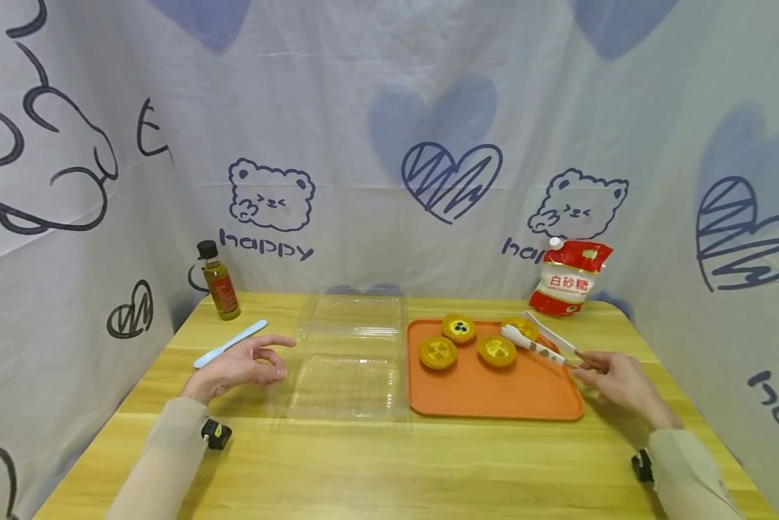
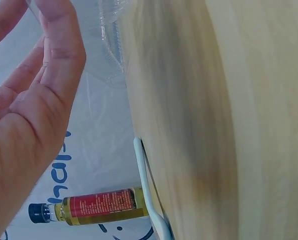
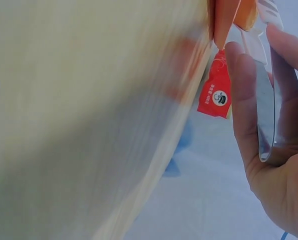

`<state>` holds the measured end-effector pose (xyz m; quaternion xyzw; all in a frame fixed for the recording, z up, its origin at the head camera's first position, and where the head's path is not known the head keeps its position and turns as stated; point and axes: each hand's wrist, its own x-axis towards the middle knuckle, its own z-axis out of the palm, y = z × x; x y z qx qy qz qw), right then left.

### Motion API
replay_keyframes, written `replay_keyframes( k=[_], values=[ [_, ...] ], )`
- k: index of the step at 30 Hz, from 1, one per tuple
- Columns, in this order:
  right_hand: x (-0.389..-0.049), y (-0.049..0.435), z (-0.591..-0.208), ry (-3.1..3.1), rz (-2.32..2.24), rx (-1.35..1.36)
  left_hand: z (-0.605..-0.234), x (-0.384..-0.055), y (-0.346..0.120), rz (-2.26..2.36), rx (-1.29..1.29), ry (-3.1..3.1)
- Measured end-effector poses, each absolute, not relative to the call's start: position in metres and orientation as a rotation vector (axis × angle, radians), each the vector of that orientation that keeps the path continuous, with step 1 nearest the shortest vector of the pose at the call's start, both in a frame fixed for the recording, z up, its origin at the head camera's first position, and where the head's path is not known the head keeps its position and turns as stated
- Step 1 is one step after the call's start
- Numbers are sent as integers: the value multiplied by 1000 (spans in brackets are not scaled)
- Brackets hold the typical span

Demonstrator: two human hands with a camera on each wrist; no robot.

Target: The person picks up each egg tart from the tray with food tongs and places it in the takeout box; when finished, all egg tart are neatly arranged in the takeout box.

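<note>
In the head view, my right hand [image 1: 620, 383] grips tongs [image 1: 539, 348] with white tips. The tips stand apart on either side of the far-right egg tart [image 1: 518, 325] on an orange tray [image 1: 493, 397]. Whether they touch it cannot be told. In the right wrist view, fingers and thumb lie along the tongs' bent metal body [image 3: 266, 115]. My left hand [image 1: 240, 368] hovers, fingers bent and apart, by the left side of an opened clear plastic box [image 1: 344, 386]; contact with the box is unclear. Three other egg tarts [image 1: 438, 353] lie on the tray.
A pale blue spatula [image 1: 231, 344] lies left of the box, behind the left hand. An oil bottle [image 1: 220, 285] stands at the back left. A red and white sugar bag [image 1: 570, 280] stands behind the tray. Printed cloth [image 1: 357, 238] encloses the wooden table [image 1: 363, 477].
</note>
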<state>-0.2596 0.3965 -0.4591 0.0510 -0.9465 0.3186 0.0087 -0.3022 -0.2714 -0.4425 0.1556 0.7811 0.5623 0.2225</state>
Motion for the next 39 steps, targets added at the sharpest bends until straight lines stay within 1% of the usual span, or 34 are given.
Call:
replay_keyframes(
  k=[8,17,27,39],
  values=[
    [-258,395,-456,-2943,992,111,-448,-304,-273,1639,406,2064],
    [-257,388,-448,-2930,950,89,-446,-305,-272,1661,416,2032],
    [-260,363,-438,-2891,792,196,-448,-304,-274,1702,388,1968],
    [-255,325,-427,-2891,994,172,-450,-304,-275,1727,400,1926]
  ],
)
